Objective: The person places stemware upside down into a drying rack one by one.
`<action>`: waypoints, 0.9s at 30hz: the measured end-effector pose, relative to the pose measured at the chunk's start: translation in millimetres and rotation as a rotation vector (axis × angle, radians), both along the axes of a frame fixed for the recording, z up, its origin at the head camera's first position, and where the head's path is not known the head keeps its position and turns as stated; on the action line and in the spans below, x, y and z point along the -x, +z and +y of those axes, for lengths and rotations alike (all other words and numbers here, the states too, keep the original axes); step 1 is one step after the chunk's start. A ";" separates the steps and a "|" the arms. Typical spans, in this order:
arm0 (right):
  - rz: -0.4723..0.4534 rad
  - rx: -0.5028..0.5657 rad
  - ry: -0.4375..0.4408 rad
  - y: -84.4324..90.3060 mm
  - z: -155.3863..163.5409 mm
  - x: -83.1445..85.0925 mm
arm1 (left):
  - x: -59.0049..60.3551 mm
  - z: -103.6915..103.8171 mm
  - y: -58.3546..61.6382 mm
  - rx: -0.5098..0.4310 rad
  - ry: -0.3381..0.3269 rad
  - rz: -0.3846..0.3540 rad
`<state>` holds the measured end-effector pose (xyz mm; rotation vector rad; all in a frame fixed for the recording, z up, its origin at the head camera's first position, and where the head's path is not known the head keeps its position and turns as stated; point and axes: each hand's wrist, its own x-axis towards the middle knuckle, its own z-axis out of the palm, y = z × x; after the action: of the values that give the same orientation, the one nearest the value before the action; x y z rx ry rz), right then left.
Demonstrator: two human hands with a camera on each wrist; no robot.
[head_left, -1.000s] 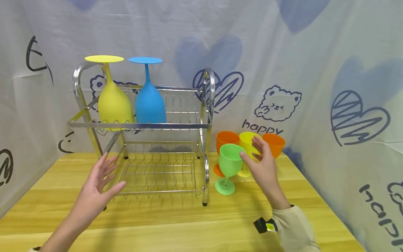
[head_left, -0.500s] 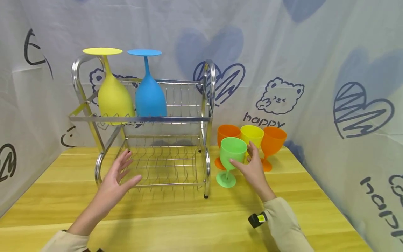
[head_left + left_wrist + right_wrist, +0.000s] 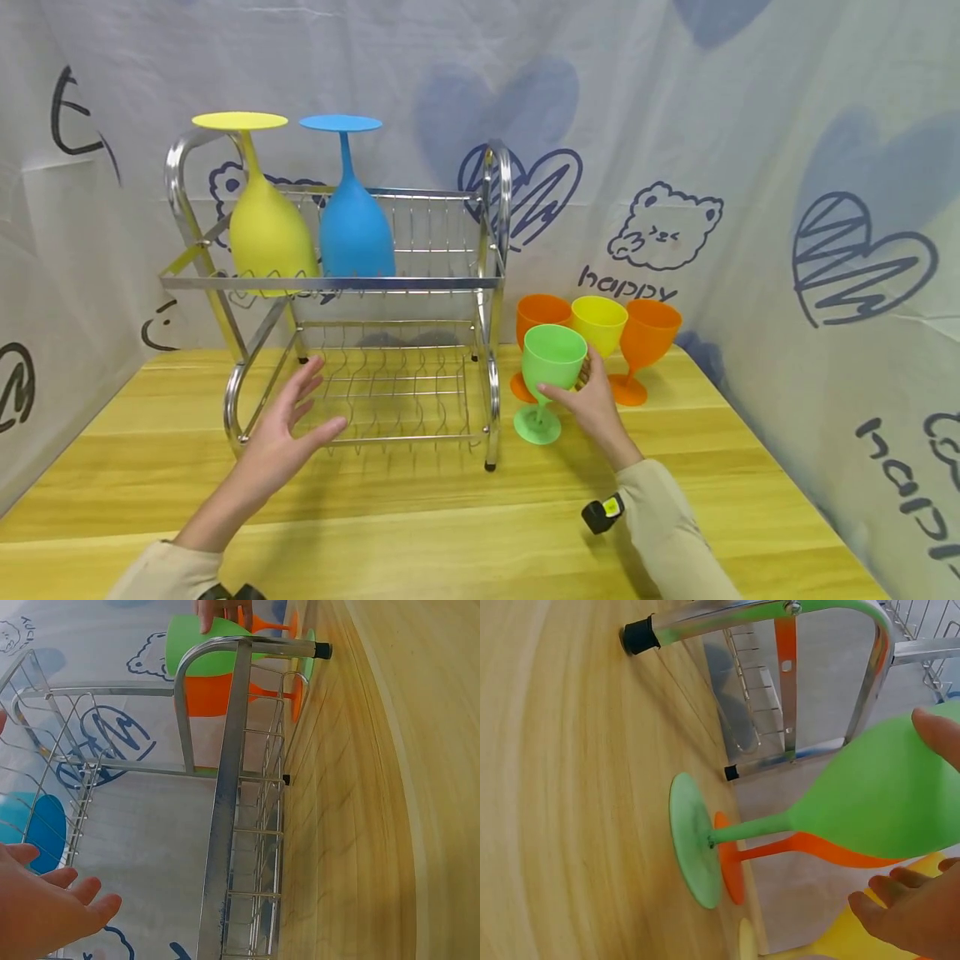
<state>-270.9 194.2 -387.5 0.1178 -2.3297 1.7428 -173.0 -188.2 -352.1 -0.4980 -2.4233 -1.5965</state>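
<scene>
A green plastic goblet [image 3: 553, 354] stands upright on the table, just right of the metal rack. My right hand [image 3: 592, 404] holds its bowl, thumb on the near side and fingers around the right side. In the right wrist view the green goblet's foot [image 3: 694, 840] sits on the wood, with the thumb [image 3: 937, 735] over the bowl. My left hand [image 3: 281, 437] hovers in front of the rack's lower tier, fingers spread and holding nothing. Two goblets, one yellow [image 3: 270, 229] and one blue [image 3: 356, 233], stand upside down on the rack's upper tier.
The two-tier chrome dish rack [image 3: 405, 437] has wire slots on its lower tier. Behind the green goblet stand an orange goblet [image 3: 542, 308], a yellow goblet [image 3: 598, 321] and another orange goblet [image 3: 648, 333]. A printed curtain [image 3: 637, 125] hangs behind the wooden table [image 3: 420, 533].
My right hand has come left and down to the green goblet and closed around its bowl. My left hand has moved right, in front of the rack. The view has tilted slightly down.
</scene>
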 end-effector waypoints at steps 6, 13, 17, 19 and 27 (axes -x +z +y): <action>-0.010 0.017 0.013 -5.3 0.5 3.0 | -0.2 0.0 -0.8 0.009 0.002 -0.008; -0.040 0.003 0.031 -8.7 2.5 3.1 | -1.6 0.4 -1.2 0.015 0.003 -0.021; -0.051 -0.004 0.029 -8.8 4.9 1.2 | -2.6 1.0 -0.8 0.016 -0.001 -0.029; -0.055 -0.014 0.026 -8.6 6.7 -0.7 | -2.9 1.0 -1.0 0.016 -0.005 -0.029; -0.039 -0.047 0.056 -3.1 12.7 -11.5 | -3.1 0.4 -1.9 0.016 -0.012 -0.028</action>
<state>-259.3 206.9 -390.6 0.1598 -2.4189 1.7313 -169.9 -187.8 -354.0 -0.4976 -2.4598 -1.6010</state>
